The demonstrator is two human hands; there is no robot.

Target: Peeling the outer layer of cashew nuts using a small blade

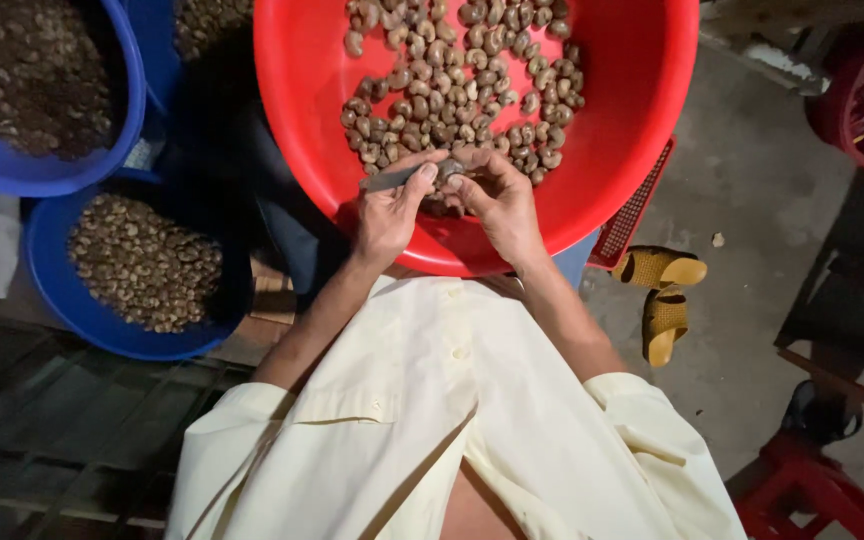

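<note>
A big red basin [612, 150] sits in front of me with a heap of brown-grey cashew nuts [462, 90] in it. My left hand [384, 218] is over the basin's near rim, closed on a small grey knife [390, 180] whose blade points left. My right hand [500, 200] is just beside it and pinches a single nut [449, 170] between thumb and fingers. The fingertips of both hands meet at that nut. My pale yellow shirt fills the lower middle of the view.
Two blue basins stand at the left: one with dark shells [42, 170] at the top, one with paler kernels [92, 320] below. A pair of yellow sandals [662, 290] lies on the concrete floor at the right. A red stool [812, 490] is at the bottom right.
</note>
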